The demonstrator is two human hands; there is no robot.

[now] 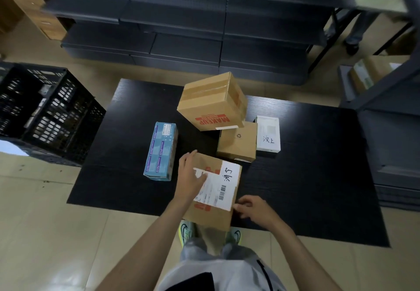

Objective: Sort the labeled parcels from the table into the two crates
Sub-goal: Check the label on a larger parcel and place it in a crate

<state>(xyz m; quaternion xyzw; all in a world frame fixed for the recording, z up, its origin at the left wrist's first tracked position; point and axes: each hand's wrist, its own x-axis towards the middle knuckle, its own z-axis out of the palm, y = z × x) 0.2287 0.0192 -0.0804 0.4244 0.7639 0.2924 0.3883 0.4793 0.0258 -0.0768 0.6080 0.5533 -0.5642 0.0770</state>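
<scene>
Holding brown parcel [212, 202] at near edge of black table [127, 177]: left hand [191, 177] flat on top, fingers spread over white label [221, 182]; right hand [252, 207] pinching near-right corner with curled fingers. Blue box [161, 151] just left. MAKEUP carton [211, 101], small brown box [237, 142], white box [268, 134] behind. Black crate [45, 113] on floor, far left.
</scene>
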